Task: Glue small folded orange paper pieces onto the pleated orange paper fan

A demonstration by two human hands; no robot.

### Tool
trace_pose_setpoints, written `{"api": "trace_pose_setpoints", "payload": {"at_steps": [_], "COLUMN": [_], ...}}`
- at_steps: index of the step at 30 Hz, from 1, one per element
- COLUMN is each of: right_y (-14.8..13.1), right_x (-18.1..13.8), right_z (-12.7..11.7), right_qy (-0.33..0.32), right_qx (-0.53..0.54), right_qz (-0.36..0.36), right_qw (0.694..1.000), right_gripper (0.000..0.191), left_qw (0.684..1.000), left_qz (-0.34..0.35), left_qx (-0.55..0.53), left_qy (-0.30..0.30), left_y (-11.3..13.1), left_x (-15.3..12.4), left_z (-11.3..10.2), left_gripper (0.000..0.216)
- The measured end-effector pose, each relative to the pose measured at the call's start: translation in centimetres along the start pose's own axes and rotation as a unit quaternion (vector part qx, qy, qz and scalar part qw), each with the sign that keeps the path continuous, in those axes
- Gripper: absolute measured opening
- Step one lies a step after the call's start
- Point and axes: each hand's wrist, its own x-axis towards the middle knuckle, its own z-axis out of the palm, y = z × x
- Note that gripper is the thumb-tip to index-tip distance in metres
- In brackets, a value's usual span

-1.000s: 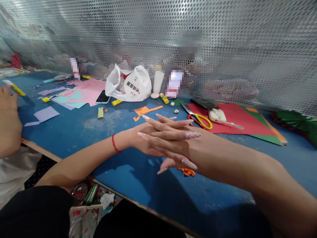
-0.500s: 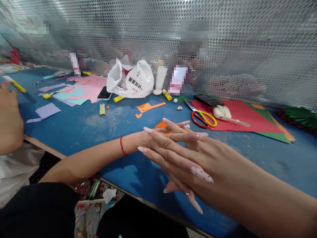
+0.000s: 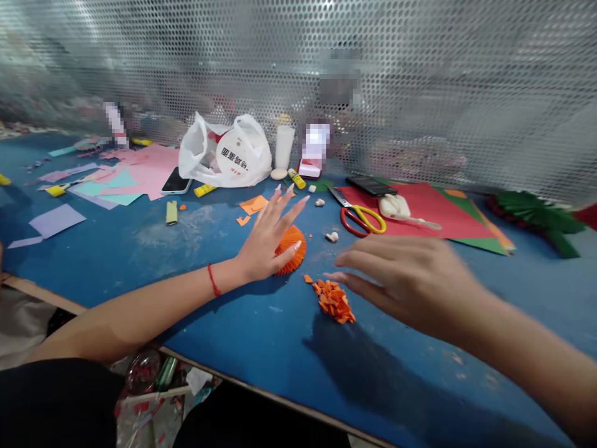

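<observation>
My left hand (image 3: 268, 242), fingers spread and a red string on its wrist, is over the left part of a round pleated orange paper disc (image 3: 295, 252). Whether it presses on the disc I cannot tell. To the right, my right hand (image 3: 405, 280) hovers above the blue table, slightly blurred, its fingers stretched out and nothing in them. Below its fingertips lies a small heap of orange paper scraps (image 3: 334, 302). Scissors (image 3: 361, 218) with one red and one yellow handle lie just beyond it. Orange paper offcuts (image 3: 253, 204) rest behind my left hand.
Red paper sheets (image 3: 438, 205) lie at the right, with a black phone (image 3: 370, 185) and a white case (image 3: 394, 205) on them. A white plastic bag (image 3: 224, 155), a glue stick (image 3: 296, 178) and a propped phone (image 3: 315, 149) stand near the perforated metal wall (image 3: 420, 74). Green folded paper (image 3: 532, 211) sits far right.
My hands were crossed over each other and have come apart. The right moved back to the right, uncovering the orange scraps; the left now lies spread by the pleated disc. The view shifted right.
</observation>
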Motion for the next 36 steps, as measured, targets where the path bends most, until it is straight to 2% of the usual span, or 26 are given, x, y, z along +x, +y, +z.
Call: {"api": "trace_pose_setpoints", "payload": {"at_steps": [1,2,5,7,9,12,15,22,26,29,36], "right_y": [0.3,0.5,0.8,0.7,0.5,0.2,0.2,1.8,3.6,4.9,6.6], "right_x": [-0.3,-0.8,-2.7,-3.6,-3.8,-3.3,-2.9,-1.5,-0.7,-0.3,0.6], "right_z": [1.5,3.0,6.4,7.4,7.7,7.9,8.3,9.0,9.2,9.5,10.3], "right_qy": [-0.018,-0.006,-0.013,-0.05,-0.084,-0.111,-0.096,-0.042,-0.035,-0.029,-0.003], "right_qx": [-0.007,-0.003,0.099,0.144,0.137,0.095,0.068,0.062,0.051,0.041,0.058], "right_qz": [0.007,0.041,0.142,0.142,0.099,0.01,-0.053,-0.132,-0.131,-0.103,-0.019], "right_qw": [1.0,0.999,0.985,0.978,0.982,0.989,0.992,0.988,0.989,0.993,0.998], "right_gripper": [0.029,0.035,0.044,0.055,0.062,0.054,0.038,0.029,0.03,0.029,0.026], "left_qw": [0.999,0.997,0.986,0.979,0.974,0.974,0.975,0.979,0.981,0.981,0.95], "left_qz": [-0.015,-0.029,-0.07,-0.105,-0.132,-0.128,-0.105,-0.084,-0.08,-0.093,-0.19], "left_qx": [0.013,0.022,0.022,0.001,-0.017,-0.028,-0.031,-0.062,-0.078,-0.094,-0.218], "left_qy": [-0.033,-0.067,-0.146,-0.173,-0.184,-0.185,-0.191,-0.175,-0.158,-0.143,-0.117], "left_y": [0.0,0.0,0.1,0.1,0.0,-0.1,-0.1,-0.3,-0.3,-0.3,-0.4], "left_x": [0.1,0.2,0.5,0.5,0.5,0.5,0.5,0.4,0.3,0.3,0.7], "left_z": [0.1,0.2,0.4,0.4,0.4,0.4,0.5,0.6,0.3,0.2,0.0], "left_gripper": [0.079,0.08,0.074,0.068,0.063,0.055,0.051,0.044,0.038,0.034,0.031]}}
